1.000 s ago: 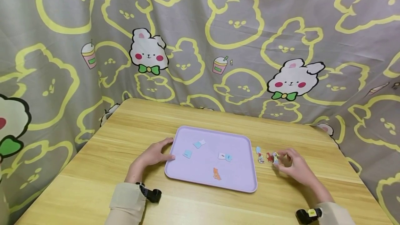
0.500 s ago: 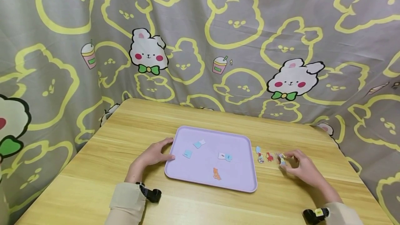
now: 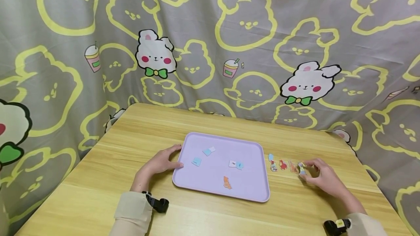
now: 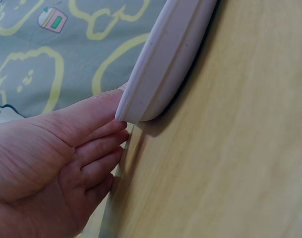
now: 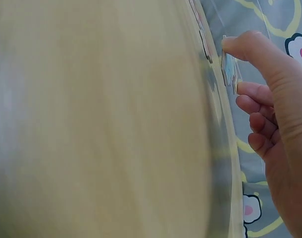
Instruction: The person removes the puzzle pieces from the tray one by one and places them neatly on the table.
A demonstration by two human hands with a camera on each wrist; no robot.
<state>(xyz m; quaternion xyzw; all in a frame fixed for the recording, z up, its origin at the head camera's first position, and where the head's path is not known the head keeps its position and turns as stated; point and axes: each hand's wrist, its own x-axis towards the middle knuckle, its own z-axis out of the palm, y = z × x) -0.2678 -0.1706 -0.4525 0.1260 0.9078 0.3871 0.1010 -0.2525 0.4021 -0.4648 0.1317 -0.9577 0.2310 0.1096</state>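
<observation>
My right hand [image 3: 323, 177] pinches a small stack of thin cardboard puzzle pieces [image 3: 302, 168] between thumb and fingers, just over the table at the right. The right wrist view shows this stack [image 5: 228, 67] edge-on. Left of it an orange piece [image 3: 293, 166], a red piece [image 3: 283, 164] and a few overlapping blue-and-red pieces [image 3: 273, 165] lie in a row. My left hand [image 3: 161, 161] rests at the left side of a lilac tray [image 3: 221, 193]. Its thumb and fairly straight fingers touch the rim, seen closer in the left wrist view [image 4: 67, 148].
In the tray lie an orange piece [image 3: 227, 182], a joined white-and-blue pair [image 3: 236, 164] and light blue pieces [image 3: 197, 161] toward the left. A patterned curtain [image 3: 197, 46] hangs behind the wooden table [image 3: 157, 123].
My right hand has shifted to the right with the stack. An orange piece now lies on the table beside the red one. My left hand has stayed at the tray.
</observation>
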